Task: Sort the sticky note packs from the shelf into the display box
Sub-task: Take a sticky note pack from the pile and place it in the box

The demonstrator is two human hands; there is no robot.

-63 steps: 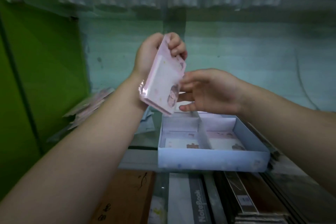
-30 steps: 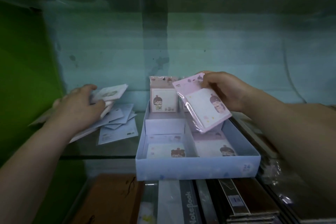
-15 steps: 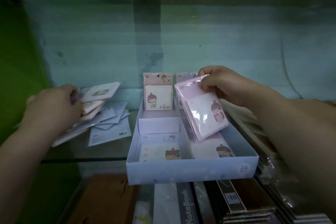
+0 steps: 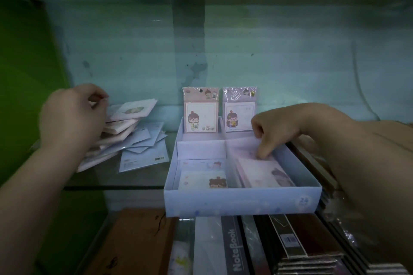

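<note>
A pale blue display box [image 4: 234, 203] with divided compartments sits on the glass shelf. Two sticky note packs stand upright at its back, one pink-topped [image 4: 201, 114] and one lilac-topped [image 4: 240, 111]. Another pack [image 4: 202, 176] lies in the front left compartment. My right hand [image 4: 290, 123] reaches into the front right compartment, fingertips on the far edge of a pink pack [image 4: 263, 169] lying tilted there. My left hand [image 4: 71, 116] is over the loose pile of packs [image 4: 134, 131] on the shelf to the left, its fingers pinched on the top pack's left edge.
The glass shelf's front edge [image 4: 111, 187] runs left of the box. Below it are a brown book [image 4: 138, 241] and a row of notebooks [image 4: 234, 250]. A green wall [image 4: 22, 73] closes the left side. Dark stacked items lie right of the box.
My right hand has lowered the pink pack from above the box into the front right compartment. My left hand has stayed on the pile and closed its fingers there.
</note>
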